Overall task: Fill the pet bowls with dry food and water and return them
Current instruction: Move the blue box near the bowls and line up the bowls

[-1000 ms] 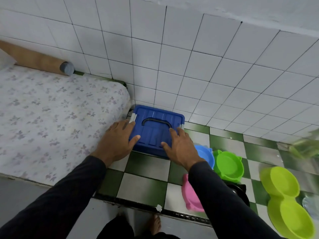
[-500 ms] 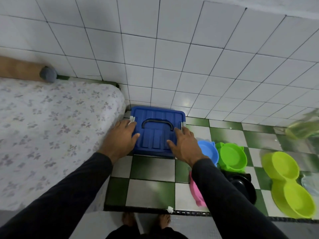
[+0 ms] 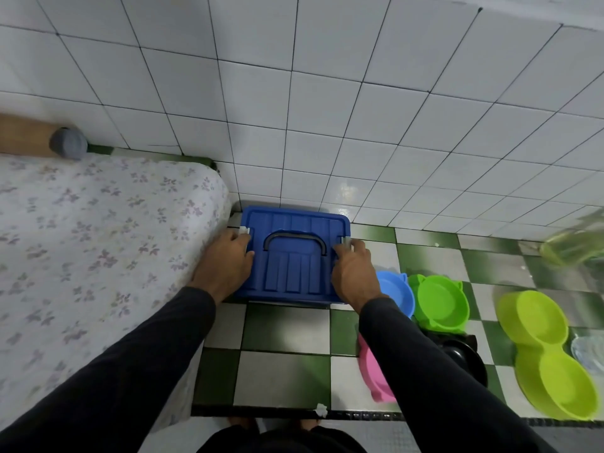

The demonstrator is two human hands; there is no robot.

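blue box | both hands at side latches | against wall

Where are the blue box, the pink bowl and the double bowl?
blue box point(image 3: 295, 256): head view, middle of its lid.
pink bowl point(image 3: 371, 371): head view, visible left rim.
double bowl point(image 3: 536, 322): head view, far basin.

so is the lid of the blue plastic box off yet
No, the blue ribbed lid sits closed on the box, with the left hand and right hand at its side latches.

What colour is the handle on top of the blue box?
Black. The handle arches across the blue box's lid, between both hands, clearest in the head view.
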